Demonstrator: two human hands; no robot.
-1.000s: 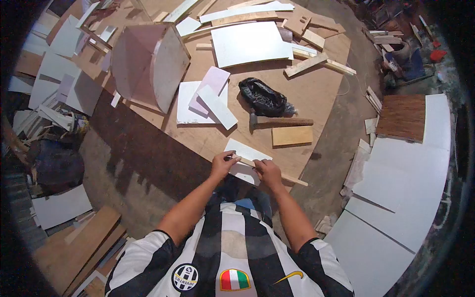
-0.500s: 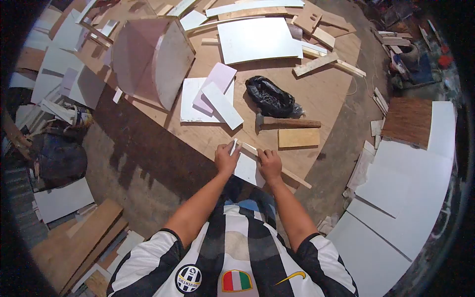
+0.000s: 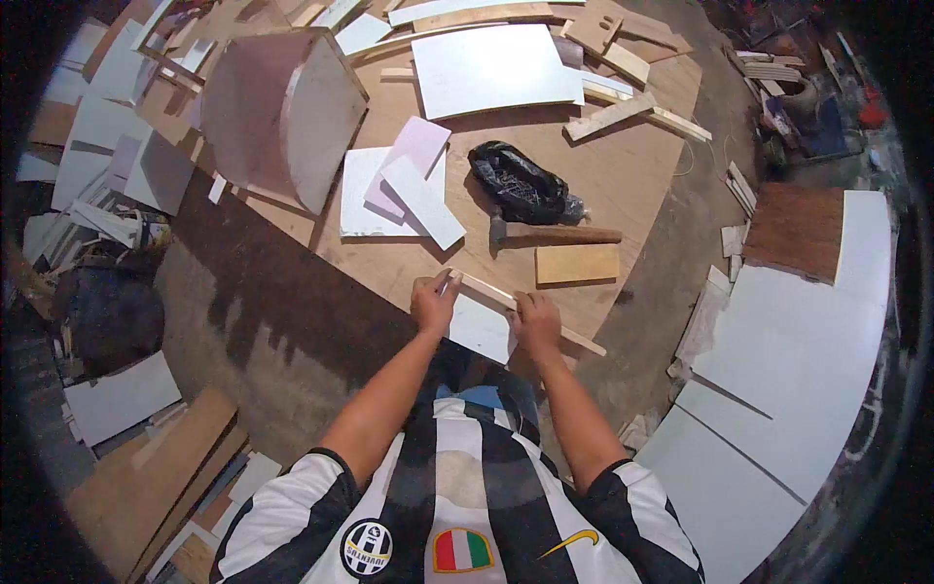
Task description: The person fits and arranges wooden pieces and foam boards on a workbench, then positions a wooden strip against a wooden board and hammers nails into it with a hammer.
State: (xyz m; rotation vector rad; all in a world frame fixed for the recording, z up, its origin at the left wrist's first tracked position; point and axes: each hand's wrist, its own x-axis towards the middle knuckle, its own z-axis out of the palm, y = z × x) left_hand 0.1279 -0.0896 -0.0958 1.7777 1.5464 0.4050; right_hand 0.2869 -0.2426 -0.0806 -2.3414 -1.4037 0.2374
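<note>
At the near edge of the table, my left hand (image 3: 434, 302) is closed on the left end of a thin wooden strip (image 3: 484, 289). My right hand (image 3: 537, 323) grips the same strip farther right, and its free end sticks out past that hand. Under and in front of the strip lies a white panel (image 3: 479, 329), partly covered by my hands. Just beyond are a yellow block (image 3: 577, 264), a hammer (image 3: 559, 235) and a black plastic bag (image 3: 519, 183) with small metal pieces that look like nails.
The wooden table (image 3: 409, 279) also bears white and pink offcuts (image 3: 424, 202), a large white board (image 3: 494, 70), wood strips (image 3: 611, 117) and a curved box (image 3: 282, 117). White panels (image 3: 778, 341) lie on the right; brown boards (image 3: 161, 467) lie at lower left.
Both hands have shifted slightly apart along the strip, and more of the strip shows between them. The strip's left end now stands at my left fingertips. The whole view has shifted a little.
</note>
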